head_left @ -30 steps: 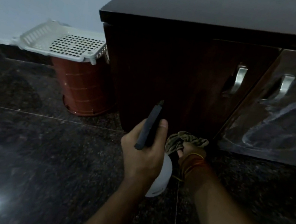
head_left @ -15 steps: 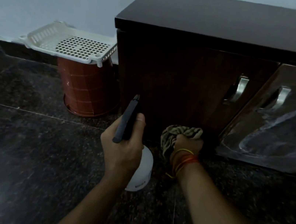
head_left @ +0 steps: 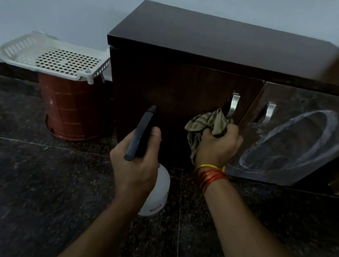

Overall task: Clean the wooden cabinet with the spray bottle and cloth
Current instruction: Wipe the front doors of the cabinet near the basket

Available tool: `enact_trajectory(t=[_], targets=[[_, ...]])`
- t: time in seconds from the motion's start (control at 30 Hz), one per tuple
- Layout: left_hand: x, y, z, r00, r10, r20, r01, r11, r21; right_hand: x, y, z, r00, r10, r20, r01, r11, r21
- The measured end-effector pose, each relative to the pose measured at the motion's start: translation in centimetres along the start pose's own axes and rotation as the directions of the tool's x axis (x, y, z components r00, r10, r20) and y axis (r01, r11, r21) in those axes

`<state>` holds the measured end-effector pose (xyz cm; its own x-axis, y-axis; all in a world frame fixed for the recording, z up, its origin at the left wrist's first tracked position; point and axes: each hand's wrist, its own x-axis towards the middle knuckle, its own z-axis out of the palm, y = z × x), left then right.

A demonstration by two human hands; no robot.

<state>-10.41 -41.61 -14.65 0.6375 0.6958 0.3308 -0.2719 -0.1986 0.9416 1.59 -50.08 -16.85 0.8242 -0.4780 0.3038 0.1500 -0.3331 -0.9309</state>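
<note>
While the bottle (head_left: 151, 183) is kept low in the left hand (head_left: 136, 163), the cloth (head_left: 206, 127) has been lifted from the foot of the cabinet (head_left: 170, 88) to mid-height on the left door, just beside the handle (head_left: 233, 104). A second ago it was bunched down by the floor (head_left: 20, 193); half a second ago it was only slightly higher. The right hand (head_left: 216, 147) is closed in a fist around the cloth, which is crumpled, with a loose tail hung below the knuckles. Whether the cloth is pressed to the wood or just off it cannot be told. The left hand is wrapped shut round the bottle's neck, thumb laid along the dark spray head, nozzle aimed at the left door; the white body shows beneath the hand, above the floor. The bottle has been drawn a little left and back compared with before. No spray mist can be seen.

The right door (head_left: 306, 139) is marked with an oval smear, judged to be wet residue, so that panel seems treated already. The upward move is judged as a wiping stroke carried up the left door, or a reposition toward the handle area. The cabinet top looks untouched, though the dim light makes that unsure. The basket (head_left: 48, 58) and bin (head_left: 71, 110) to the left are not involved.
</note>
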Motion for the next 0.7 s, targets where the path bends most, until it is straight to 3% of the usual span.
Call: enact_trajectory(t=[0.33,0.5,0.7], targets=[[1.2,0.5,-0.3,0.998,0.053,-0.029,-0.053,0.999,0.000,-0.2,-2.7,0.8,0.973,-0.227,0.038,0.228,0.972,-0.053],[1.2,0.4,0.5,0.997,0.074,-0.037,-0.075,0.997,-0.009,0.8,-3.3,-1.2,0.888,-0.390,0.243,0.434,0.887,-0.161],[-0.2,1.4,2.2,0.997,0.080,0.013,-0.080,0.997,0.001,1.7,-3.7,-3.4,0.858,-0.427,0.285,0.456,0.889,-0.042]])
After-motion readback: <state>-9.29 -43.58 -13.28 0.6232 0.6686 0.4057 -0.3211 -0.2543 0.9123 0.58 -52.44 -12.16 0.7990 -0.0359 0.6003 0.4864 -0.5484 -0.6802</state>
